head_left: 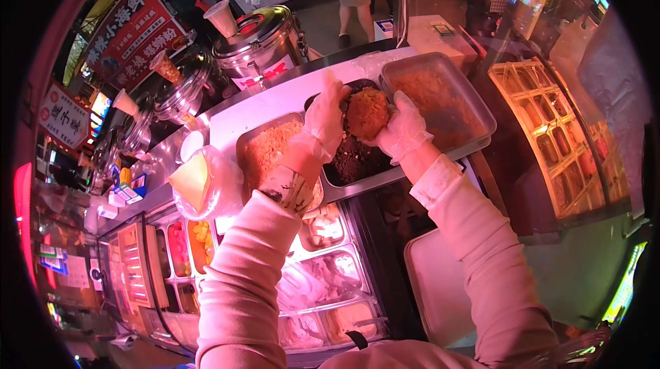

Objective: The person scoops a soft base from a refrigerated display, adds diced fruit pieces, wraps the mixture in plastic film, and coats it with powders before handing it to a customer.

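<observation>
Both my hands wear clear plastic gloves. A round, orange-brown ball with a rough crumbly surface [366, 113] rests in my right hand [401, 127], whose fingers curl round its right side and underneath. My left hand [326, 120] is just left of the ball, fingers stretched upward and palm turned toward it; whether it touches the ball I cannot tell. Below them sits a metal tray of dark crumbs [354, 161]. To its left is a tray of pale orange crumbs [265, 146], partly covered by my left forearm. A larger metal tray [485, 125] with orange-brown crumbs stands at the right.
Large lidded steel pots [258, 46] line the far left, with plastic cups on top. A plastic bag [227, 180] with a yellowish paper piece lies left of the trays. Lower down are food pans [323, 276]. A glass-fronted display [550, 128] stands right. People stand beyond the counter.
</observation>
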{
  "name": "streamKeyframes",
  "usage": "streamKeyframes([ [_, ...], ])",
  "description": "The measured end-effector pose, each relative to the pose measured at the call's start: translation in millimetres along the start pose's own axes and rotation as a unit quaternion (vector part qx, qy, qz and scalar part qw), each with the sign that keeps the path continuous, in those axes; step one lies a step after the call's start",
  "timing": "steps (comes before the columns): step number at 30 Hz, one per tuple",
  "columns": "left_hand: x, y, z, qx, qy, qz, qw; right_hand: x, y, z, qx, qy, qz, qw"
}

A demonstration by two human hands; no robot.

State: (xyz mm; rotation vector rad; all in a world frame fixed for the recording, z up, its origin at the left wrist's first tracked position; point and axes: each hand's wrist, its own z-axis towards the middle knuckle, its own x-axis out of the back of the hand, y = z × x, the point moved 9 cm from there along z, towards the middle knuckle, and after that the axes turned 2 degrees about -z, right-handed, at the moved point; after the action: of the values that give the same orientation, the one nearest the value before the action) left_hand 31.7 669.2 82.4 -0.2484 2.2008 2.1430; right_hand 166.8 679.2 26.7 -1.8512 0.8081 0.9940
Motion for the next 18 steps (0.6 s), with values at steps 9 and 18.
streamKeyframes([
  [9, 10.8, -88.8, 0.9, 0.042, 0.097, -0.371, 0.923, 35.3, 26.6, 55.9, 0.104, 0.007, -0.041, 0.994],
  [18, -15.1, -74.5, -2.6, 0.076, 0.128, -0.499, 0.854, -34.0, -18.4, -24.3, 0.362, 0.155, -0.753, 0.526],
])
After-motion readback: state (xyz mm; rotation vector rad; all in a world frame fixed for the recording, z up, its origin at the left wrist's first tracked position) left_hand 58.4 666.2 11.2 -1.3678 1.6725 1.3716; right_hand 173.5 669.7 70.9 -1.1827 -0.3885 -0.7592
